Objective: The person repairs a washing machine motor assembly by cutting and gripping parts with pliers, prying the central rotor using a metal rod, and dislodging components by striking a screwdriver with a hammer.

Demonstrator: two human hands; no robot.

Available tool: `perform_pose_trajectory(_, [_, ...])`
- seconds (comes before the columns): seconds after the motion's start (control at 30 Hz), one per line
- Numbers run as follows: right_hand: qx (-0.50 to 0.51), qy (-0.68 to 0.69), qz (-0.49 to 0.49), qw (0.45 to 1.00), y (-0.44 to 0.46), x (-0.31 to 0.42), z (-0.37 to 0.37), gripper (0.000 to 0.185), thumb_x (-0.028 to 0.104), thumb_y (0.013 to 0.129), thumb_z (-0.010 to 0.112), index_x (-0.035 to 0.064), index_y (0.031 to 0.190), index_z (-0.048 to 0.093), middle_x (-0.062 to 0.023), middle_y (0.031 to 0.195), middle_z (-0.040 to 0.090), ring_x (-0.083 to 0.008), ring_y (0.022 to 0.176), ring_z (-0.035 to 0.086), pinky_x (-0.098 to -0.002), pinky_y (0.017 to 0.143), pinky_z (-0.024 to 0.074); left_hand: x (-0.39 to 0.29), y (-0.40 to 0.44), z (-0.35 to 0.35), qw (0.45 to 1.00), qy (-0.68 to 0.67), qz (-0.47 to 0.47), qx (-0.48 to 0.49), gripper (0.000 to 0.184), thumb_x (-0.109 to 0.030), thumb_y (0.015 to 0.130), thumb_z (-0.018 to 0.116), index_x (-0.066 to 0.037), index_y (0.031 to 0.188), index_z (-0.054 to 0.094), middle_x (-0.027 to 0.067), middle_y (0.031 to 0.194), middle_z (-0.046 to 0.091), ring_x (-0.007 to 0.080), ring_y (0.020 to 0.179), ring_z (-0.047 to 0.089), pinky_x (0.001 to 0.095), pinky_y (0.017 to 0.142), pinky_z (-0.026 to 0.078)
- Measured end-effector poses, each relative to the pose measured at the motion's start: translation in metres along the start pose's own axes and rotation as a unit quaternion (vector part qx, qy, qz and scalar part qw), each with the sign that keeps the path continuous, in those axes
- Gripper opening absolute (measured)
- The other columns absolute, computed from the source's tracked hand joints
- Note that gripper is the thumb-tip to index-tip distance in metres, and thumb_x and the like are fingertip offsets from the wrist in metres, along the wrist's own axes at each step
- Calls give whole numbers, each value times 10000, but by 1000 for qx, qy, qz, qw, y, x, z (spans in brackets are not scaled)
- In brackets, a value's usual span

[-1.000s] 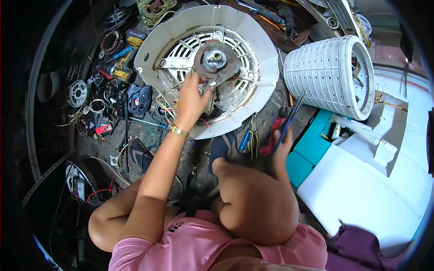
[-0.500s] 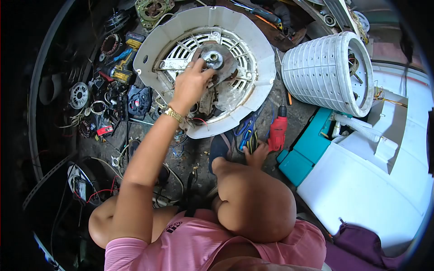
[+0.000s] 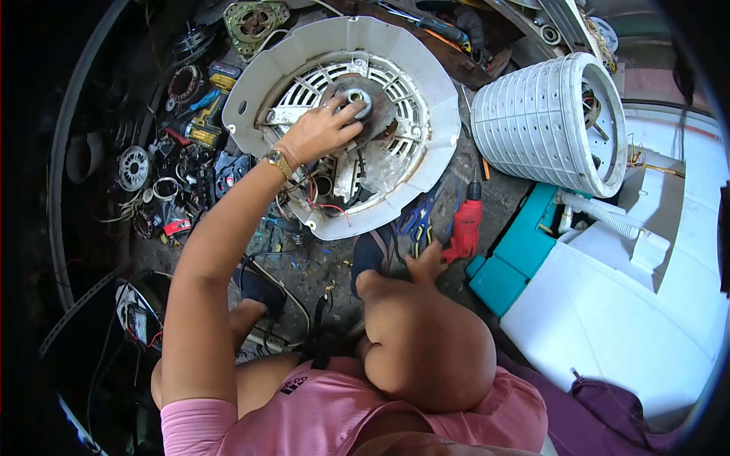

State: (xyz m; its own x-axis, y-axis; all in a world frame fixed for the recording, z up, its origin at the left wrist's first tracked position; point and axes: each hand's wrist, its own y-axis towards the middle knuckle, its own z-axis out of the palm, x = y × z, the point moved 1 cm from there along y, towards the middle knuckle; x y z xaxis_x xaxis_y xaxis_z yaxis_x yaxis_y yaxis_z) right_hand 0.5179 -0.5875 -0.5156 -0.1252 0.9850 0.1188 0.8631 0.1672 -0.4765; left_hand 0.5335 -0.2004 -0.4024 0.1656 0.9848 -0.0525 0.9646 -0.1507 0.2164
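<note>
My left hand [image 3: 323,131], with a gold watch on its wrist, reaches over a round off-white plastic tub base [image 3: 414,64]. Its fingers curl around the round metal hub [image 3: 357,102] at the centre, which sits on a rusty plate. Loose wires, one of them red, hang at the base's near side. Low beside my knee, my right hand [image 3: 428,264] is close to the floor, near blue-handled pliers [image 3: 414,220] and the grip of a red power drill [image 3: 465,228]. My leg partly covers that hand, and what its fingers hold, if anything, is unclear.
On the right lie a white perforated spin drum [image 3: 525,125], a teal case [image 3: 513,254] and a large white appliance body [image 3: 601,327]. A yellow cordless drill [image 3: 205,121], motor parts and cables crowd the floor at left.
My left hand stays at the hub, its fingers now further around it, and the forearm has swung left. My right hand has shifted slightly down. The tub base appears slightly lower.
</note>
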Motion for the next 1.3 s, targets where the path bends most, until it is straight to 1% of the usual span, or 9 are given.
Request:
perform_pose_trajectory(0.17, [101,180,-108,973,8,-44,-28,584,240,705,778,4,1154,489,-147,989,624,-288,900,624,-376,782,480,3,-10,4,995,-59,-61,-52,402,-215,658,730,-104,998,546,80,1169,524,275,1020,545,345,742,534])
perform_pose_trajectory(0.27, [178,227,-26,957,10,-42,-72,395,185,749,734,2,1054,562,-124,884,638,-252,836,618,-335,737,478,-6,-22,7,974,-124,-173,-72,389,-221,685,748,-79,989,552,97,1088,527,300,983,527,394,789,484])
perform_pose_trajectory(0.3, [186,352,6,917,18,-84,-35,253,160,787,710,-15,941,613,-81,822,647,-118,786,575,-276,672,451,-9,-22,6,972,-116,-189,-71,376,-226,695,747,-80,985,557,96,1083,527,301,981,523,393,787,479])
perform_pose_trajectory(0.47, [224,493,-74,837,-11,-69,-112,287,114,697,733,8,936,616,-35,795,614,-178,807,590,-308,913,394,-23,-17,-4,974,-71,-208,-61,332,-254,713,735,-95,969,594,79,1079,529,292,1003,493,411,814,430])
perform_pose_trajectory(0.57, [232,621,-58,746,-18,-58,-150,364,151,600,759,17,910,625,-77,854,623,-237,996,570,-364,1060,271,-26,-17,-1,968,-59,-239,-42,349,-257,708,734,-83,975,593,71,1101,532,292,1028,486,418,844,417])
perform_pose_trajectory(0.67, [256,706,-179,636,5,-37,-172,349,266,529,764,51,774,641,-184,1015,619,-339,1339,309,-455,1128,130,-22,-16,0,967,-56,-245,-34,347,-254,706,737,-61,944,573,90,1184,523,317,1141,469,412,861,450])
perform_pose_trajectory(0.83, [260,743,-411,460,52,70,-240,269,397,536,776,220,665,621,-222,1531,118,-450,1411,7,-555,1113,-7,-10,-17,12,972,-109,-207,-21,329,-262,762,713,-47,898,505,122,1329,469,337,1283,417,396,799,540])
perform_pose_trajectory(1.13, [241,722,-482,433,90,188,-305,456,589,487,838,310,772,617,-220,1531,90,-524,1371,54,-618,1099,78,5,-19,18,987,-71,-147,3,336,-304,811,666,-40,922,490,132,1430,379,313,1300,402,374,756,568])
perform_pose_trajectory(1.3, [259,700,-501,438,99,207,-309,399,408,572,822,232,853,599,-177,1460,287,-476,1321,263,-629,1071,182,2,-15,3,992,-67,-107,10,303,-232,779,670,-43,932,490,135,1397,397,354,1229,473,369,701,582])
